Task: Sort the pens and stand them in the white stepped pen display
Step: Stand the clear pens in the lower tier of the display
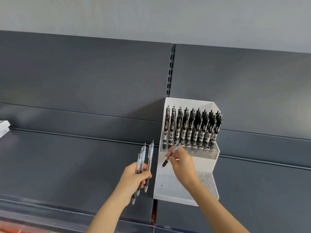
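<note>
Dark grey shop shelving [67, 157] runs across the view under a pale wall, and the white stepped pen display [202, 158] stands on it against the back panel. Its upper step is packed with upright black pens [193, 126]. The lower step [165, 184], dotted with holes, looks unfilled.

The right hand [182, 163] pinches a single pen [176, 148] between thumb and fingertips at about mid-barrel. The pen lies slanted: its clicker end points up towards the front edge of the upper step, while the dark grip section and writing tip stick out below the fingers, down and to the left, over the display's left wall. Whether the clicker end touches the display cannot be told.

The left hand [134, 175] hovers just left of the display, its fingers curled round a fanned bundle of clear pens [144, 157], tips down.

The likely trouble lies in the slant. The tip points away from the holes, so the pen probably has to swing upright before it goes in. Swung this close to the crowded rows, the clicker end could knock the standing pens askew. A tip that misses its hole could skid across the step. The bundle looks loosely fanned, one pen riding well higher than the rest, and it might slip out if that hold slackens.
</note>
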### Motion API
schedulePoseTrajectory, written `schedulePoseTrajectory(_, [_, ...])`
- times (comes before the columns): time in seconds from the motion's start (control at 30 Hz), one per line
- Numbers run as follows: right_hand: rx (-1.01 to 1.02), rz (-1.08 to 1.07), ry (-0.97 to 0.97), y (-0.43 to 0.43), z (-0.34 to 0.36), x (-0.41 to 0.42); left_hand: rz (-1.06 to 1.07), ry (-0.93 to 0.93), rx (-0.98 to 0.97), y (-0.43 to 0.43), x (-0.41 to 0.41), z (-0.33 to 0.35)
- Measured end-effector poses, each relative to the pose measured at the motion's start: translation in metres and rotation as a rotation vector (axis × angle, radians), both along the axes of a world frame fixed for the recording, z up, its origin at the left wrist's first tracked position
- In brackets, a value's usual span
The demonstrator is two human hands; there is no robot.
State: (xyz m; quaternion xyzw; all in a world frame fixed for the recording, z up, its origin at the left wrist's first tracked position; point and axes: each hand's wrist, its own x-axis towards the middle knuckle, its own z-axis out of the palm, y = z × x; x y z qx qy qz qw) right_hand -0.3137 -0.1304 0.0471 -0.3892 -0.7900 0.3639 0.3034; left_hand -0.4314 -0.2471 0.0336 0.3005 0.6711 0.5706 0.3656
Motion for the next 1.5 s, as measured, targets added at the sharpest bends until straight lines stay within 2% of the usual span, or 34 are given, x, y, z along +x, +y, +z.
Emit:
schedulePoseTrajectory(0.23, [0.023,0.024,-0.197,-0.004,-0.013,-0.017,0.014,0.003,0.005,-0.004,-0.002,0.001])
schedulePoseTrajectory(0.5, [0.047,-0.047,-0.166,-0.016,-0.017,-0.015,0.012,-0.006,0.000,-0.005,-0.002,-0.001])
schedulePoseTrajectory(0.77, [0.152,-0.064,-0.391,-0.016,-0.013,-0.022,0.018,-0.008,0.004,-0.008,-0.003,-0.001])
schedulePoseTrajectory(0.87, [0.136,-0.087,-0.420,-0.016,-0.012,-0.024,0.026,-0.012,0.003,-0.009,-0.004,-0.001])
schedulePoseTrajectory(1.1, [0.008,-0.124,-0.292,-0.016,-0.016,-0.018,0.016,-0.016,0.023,-0.009,-0.003,0.003])
schedulePoseTrajectory(1.23, [0.065,-0.167,-0.145,-0.020,-0.011,-0.002,-0.001,-0.011,0.038,-0.011,-0.003,0.006])
schedulePoseTrajectory(1.37, [-0.047,-0.051,0.098,-0.029,0.005,0.001,-0.039,-0.044,0.076,-0.008,0.002,0.010])
schedulePoseTrajectory(1.5, [-0.152,0.063,0.102,-0.029,0.014,-0.001,-0.094,-0.049,0.073,-0.003,0.013,0.011])
